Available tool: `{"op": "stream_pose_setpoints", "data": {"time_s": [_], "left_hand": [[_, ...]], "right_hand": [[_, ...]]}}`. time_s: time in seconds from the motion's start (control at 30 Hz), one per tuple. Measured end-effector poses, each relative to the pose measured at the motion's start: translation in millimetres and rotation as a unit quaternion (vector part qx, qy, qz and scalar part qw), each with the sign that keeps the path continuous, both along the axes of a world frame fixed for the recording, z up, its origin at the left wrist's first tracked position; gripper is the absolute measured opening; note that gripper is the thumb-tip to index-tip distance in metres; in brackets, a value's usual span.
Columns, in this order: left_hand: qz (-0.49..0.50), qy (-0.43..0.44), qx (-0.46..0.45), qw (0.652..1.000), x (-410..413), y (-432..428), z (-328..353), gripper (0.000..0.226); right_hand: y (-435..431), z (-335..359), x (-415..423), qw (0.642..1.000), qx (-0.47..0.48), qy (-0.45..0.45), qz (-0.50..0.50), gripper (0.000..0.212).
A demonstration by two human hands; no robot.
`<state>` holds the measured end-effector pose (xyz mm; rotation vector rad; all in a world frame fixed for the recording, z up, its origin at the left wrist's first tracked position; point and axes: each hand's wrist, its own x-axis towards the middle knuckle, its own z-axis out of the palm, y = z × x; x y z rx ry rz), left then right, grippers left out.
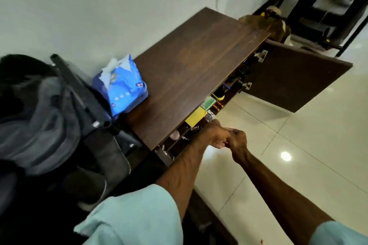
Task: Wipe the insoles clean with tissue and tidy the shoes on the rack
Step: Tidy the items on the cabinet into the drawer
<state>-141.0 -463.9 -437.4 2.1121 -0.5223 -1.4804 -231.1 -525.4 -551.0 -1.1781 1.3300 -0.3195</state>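
Left hand [214,134] and right hand [239,139] are pressing together, fingers curled, before the open dark brown wooden shoe cabinet [195,69]; what they are grasping, I cannot tell. The blue plastic tissue pack [121,87] is lying on the cabinet's top, so steadying it while pulling one sheet seems best.

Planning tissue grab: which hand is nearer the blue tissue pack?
Left. The left hand is off the cabinet front, toward the blue tissue pack; right hand touches it, farther out.
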Motion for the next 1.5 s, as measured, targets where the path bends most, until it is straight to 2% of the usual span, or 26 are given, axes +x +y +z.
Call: {"op": "stream_pose_setpoints", "data": {"time_s": [0.1,0.23,0.37,0.5,0.57,0.67,0.73,0.83,0.9,1.1,1.23,1.5], "left_hand": [[-0.032,-0.034,-0.013,0.999,0.9,33.0,43.7,0.021],[-0.07,-0.128,-0.055,0.988,0.1,76.8,109.3,0.021],[-0.085,-0.227,-0.089,0.966,-4.0,113.1,155.9,0.015],[-0.164,-0.323,-0.087,0.928,-10.6,142.9,175.3,0.014],[-0.202,-0.349,-0.07,0.912,-12.7,154.1,176.1,0.021],[-0.225,-0.359,-0.043,0.905,-16.5,166.2,182.7,0.032],[-0.229,-0.362,-0.039,0.903,-17.6,170.2,185.9,0.033],[-0.231,-0.363,-0.038,0.902,-19.7,170.9,182.0,0.034],[-0.24,-0.361,-0.037,0.9,-21.6,169.7,177.0,0.032],[-0.247,-0.345,-0.024,0.905,-22.8,163.3,167.8,0.018],[-0.254,-0.341,-0.01,0.905,-21.5,156.6,160.8,0.011],[-0.278,-0.342,0.017,0.897,-28.1,147.3,128.4,0.015]], "right_hand": [[34.1,53.7,-15.7,0.997,0.021,-0.049,0.059,0.023],[72.4,116.5,-38.6,0.98,0.025,-0.077,0.184,0.023],[91.5,171.8,-52.2,0.937,-0.001,-0.066,0.344,0.024],[116.7,219.3,-61.3,0.898,-0.055,-0.051,0.434,0.022],[131.3,232.0,-65.8,0.862,-0.1,-0.031,0.496,0.027],[147.4,232.1,-70.2,0.775,-0.223,0.028,0.59,0.026],[152.4,218.6,-72.7,0.727,-0.309,0.087,0.607,0.029],[154.0,200.3,-75.6,0.704,-0.353,0.124,0.603,0.029],[154.0,194.0,-74.4,0.702,-0.37,0.134,0.594,0.029],[151.5,181.4,-68.3,0.729,-0.373,0.105,0.564,0.029],[146.3,176.5,-64.2,0.757,-0.356,0.099,0.539,0.02],[121.2,177.0,-63.7,0.803,-0.312,0.103,0.497,0.017]]}}
